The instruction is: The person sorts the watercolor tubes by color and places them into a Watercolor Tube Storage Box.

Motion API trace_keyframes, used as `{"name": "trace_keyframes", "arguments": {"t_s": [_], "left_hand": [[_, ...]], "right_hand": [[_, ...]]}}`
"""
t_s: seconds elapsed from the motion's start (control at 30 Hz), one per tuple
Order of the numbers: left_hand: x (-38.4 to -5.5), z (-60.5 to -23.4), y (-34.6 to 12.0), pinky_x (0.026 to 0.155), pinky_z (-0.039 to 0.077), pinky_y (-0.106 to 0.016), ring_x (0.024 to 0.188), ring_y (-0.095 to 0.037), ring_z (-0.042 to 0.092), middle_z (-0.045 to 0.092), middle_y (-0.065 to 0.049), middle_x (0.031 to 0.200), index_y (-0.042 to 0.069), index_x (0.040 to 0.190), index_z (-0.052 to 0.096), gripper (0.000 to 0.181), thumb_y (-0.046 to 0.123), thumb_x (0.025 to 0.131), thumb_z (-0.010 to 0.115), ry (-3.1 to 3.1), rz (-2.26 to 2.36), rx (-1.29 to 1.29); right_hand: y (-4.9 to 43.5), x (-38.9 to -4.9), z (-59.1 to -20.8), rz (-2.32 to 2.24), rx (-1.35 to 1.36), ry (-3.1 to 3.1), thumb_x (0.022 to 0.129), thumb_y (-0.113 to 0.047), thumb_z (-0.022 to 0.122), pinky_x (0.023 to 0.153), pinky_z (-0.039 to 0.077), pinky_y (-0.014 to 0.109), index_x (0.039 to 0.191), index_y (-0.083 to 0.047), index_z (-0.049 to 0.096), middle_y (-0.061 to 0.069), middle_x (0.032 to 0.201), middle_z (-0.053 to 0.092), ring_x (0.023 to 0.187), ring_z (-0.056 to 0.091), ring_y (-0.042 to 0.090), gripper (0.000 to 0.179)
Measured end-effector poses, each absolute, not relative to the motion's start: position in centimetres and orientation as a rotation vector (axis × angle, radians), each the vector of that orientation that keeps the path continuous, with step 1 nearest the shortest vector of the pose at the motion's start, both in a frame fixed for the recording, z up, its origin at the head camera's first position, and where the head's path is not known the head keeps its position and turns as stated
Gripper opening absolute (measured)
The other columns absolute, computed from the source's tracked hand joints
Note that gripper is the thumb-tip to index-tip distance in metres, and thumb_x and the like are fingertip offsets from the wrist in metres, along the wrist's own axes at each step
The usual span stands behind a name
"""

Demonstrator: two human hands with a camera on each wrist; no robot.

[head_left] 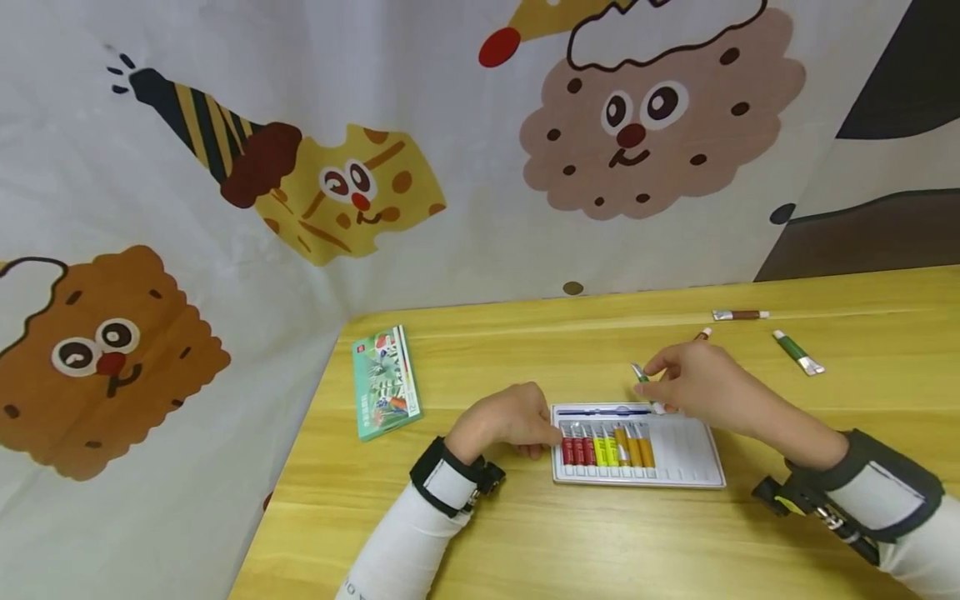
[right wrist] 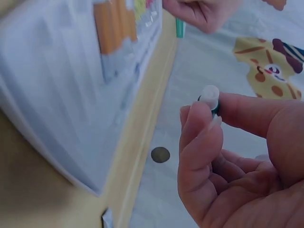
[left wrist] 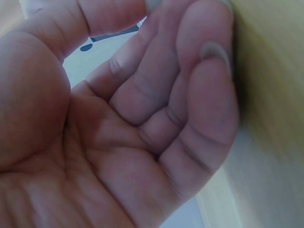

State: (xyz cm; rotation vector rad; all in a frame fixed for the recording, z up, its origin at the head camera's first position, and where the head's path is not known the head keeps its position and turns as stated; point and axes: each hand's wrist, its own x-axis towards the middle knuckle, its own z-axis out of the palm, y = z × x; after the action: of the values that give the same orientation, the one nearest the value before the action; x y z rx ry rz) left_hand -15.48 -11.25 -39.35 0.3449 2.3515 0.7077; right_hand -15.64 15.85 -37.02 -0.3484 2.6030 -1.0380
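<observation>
A white plastic tray (head_left: 686,450) lies on the table, with red, yellow and orange-brown paint tubes (head_left: 601,450) in its left slots. Along its back channel lies a blue-handled paintbrush (head_left: 600,412). My left hand (head_left: 513,419) holds the tray's left edge, thumb and forefinger at the rim; the other fingers (left wrist: 209,99) are curled. Over the tray's back edge, my right hand (head_left: 697,379) pinches a small green paint tube (head_left: 642,374) between thumb and fingers. Its white cap (right wrist: 209,95) faces the right wrist camera.
A teal paint box (head_left: 385,383) lies at the left. Beyond the right hand are a brown tube (head_left: 741,315), a green tube (head_left: 798,352) and a reddish-brown tube (head_left: 703,334), partly hidden by the hand. A cartoon-printed curtain (head_left: 480,250) hangs behind the table.
</observation>
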Motion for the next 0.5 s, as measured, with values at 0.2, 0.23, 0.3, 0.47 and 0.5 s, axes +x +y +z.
{"name": "trace_keyframes", "arguments": {"t_s": [0.2,0.23,0.3,0.47,0.5], "left_hand": [[-15.4,-39.3,-11.2,0.046,0.04,-0.024,0.048,-0.015,0.057,0.067,-0.006,0.058,0.003,0.064,0.072,0.03,0.012,0.092,0.073,2.351,0.7,0.343],[-15.4,-39.2,-11.2,0.046,0.04,-0.024,0.048,-0.015,0.057,0.067,-0.006,0.058,0.003,0.063,0.073,0.03,0.013,0.092,0.073,2.352,0.698,0.344],[-15.4,-39.3,-11.2,0.046,0.04,-0.024,0.048,-0.014,0.057,0.067,-0.005,0.058,0.004,0.063,0.073,0.03,0.013,0.092,0.073,2.352,0.697,0.345],[-15.5,-39.4,-11.2,0.047,0.04,-0.024,0.048,-0.014,0.057,0.068,-0.006,0.059,0.004,0.064,0.073,0.03,0.013,0.092,0.073,2.353,0.694,0.342],[-15.5,-39.4,-11.2,0.047,0.041,-0.024,0.048,-0.014,0.057,0.068,-0.006,0.059,0.004,0.064,0.073,0.03,0.014,0.093,0.073,2.353,0.694,0.339]], "right_hand": [[16.2,-13.5,-38.1,-1.029,-0.333,2.58,0.095,-0.025,0.077,0.053,0.042,0.031,0.115,0.008,0.071,0.002,0.069,0.065,0.063,0.059,0.019,0.039],[16.2,-13.1,-38.3,-1.03,-0.328,2.574,0.095,-0.025,0.077,0.053,0.042,0.031,0.114,0.007,0.072,0.002,0.068,0.065,0.062,0.059,0.018,0.037],[16.4,-12.5,-38.6,-1.036,-0.318,2.559,0.095,-0.024,0.077,0.052,0.041,0.031,0.11,0.005,0.074,0.002,0.067,0.064,0.061,0.059,0.018,0.032],[16.3,-11.4,-39.5,-1.039,-0.333,2.552,0.094,-0.02,0.078,0.048,0.041,0.028,0.098,-0.001,0.076,0.0,0.061,0.061,0.055,0.056,0.016,0.02],[16.2,-11.2,-39.7,-1.031,-0.338,2.561,0.094,-0.02,0.078,0.048,0.04,0.027,0.096,-0.002,0.076,-0.001,0.059,0.059,0.053,0.054,0.015,0.018]]}}
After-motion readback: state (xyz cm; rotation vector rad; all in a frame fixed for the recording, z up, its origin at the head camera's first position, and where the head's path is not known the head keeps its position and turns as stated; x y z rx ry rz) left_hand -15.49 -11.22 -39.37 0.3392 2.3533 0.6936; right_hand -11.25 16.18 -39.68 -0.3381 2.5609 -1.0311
